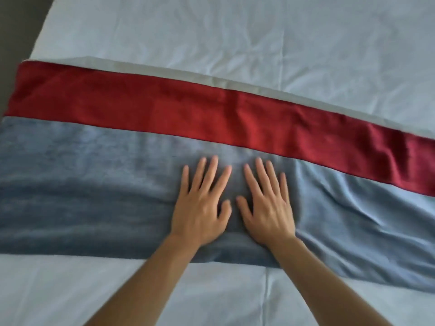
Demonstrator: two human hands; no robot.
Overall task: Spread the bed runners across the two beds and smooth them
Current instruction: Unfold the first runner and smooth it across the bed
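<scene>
A bed runner [94, 196] lies across the white bed [235, 43] from left to right. It is grey-blue with a red band [188, 114] along its far edge and a strip of pale lining showing beyond that. My left hand [202, 208] and my right hand [266, 208] press flat on the blue part near its middle, side by side, fingers straight and spread. The cloth is wrinkled to the right of my right hand and smoother to the left.
White sheet covers the bed in front of the runner [70, 290] and behind it. A dark floor strip [16, 31] shows past the bed's left edge at the top left.
</scene>
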